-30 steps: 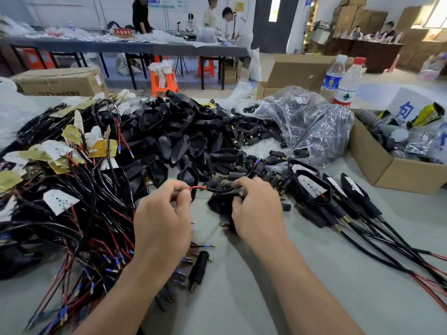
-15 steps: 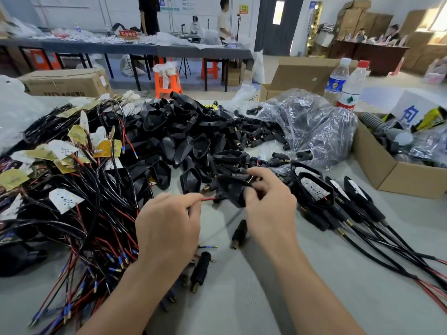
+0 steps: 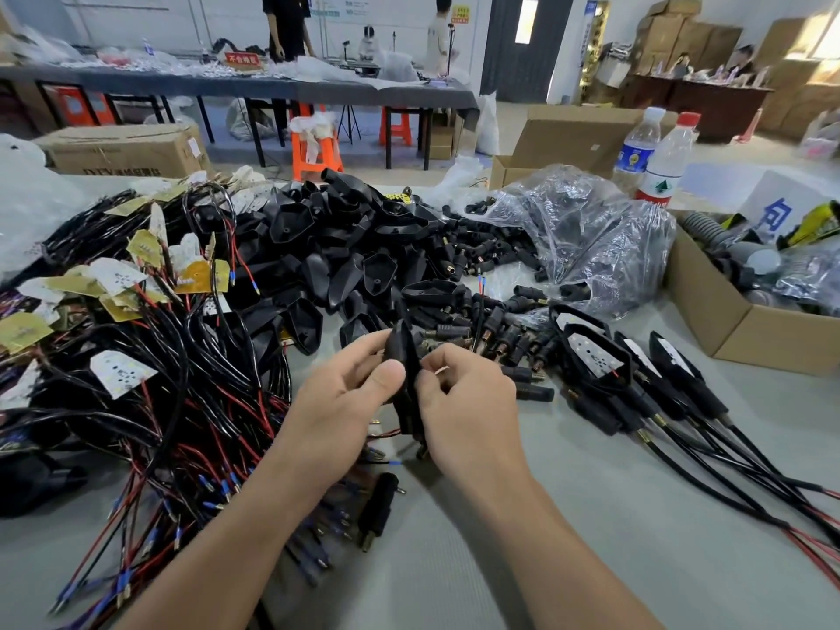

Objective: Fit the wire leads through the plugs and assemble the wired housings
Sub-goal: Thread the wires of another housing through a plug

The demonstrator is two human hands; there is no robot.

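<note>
left hand (image 3: 350,393) pinches the black housing (image 3: 403,352) by its left side, upright just above the table (image 3: 591,538); right hand (image 3: 468,402) pinches its right edge. Looks like a light, rigid shell with floppy thin leads (image 3: 386,433): grip the shell body, not the leads

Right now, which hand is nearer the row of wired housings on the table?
Right. The right hand lies just left of the wired housings, not touching; the left hand is farther left. Both grip one black housing.
</note>
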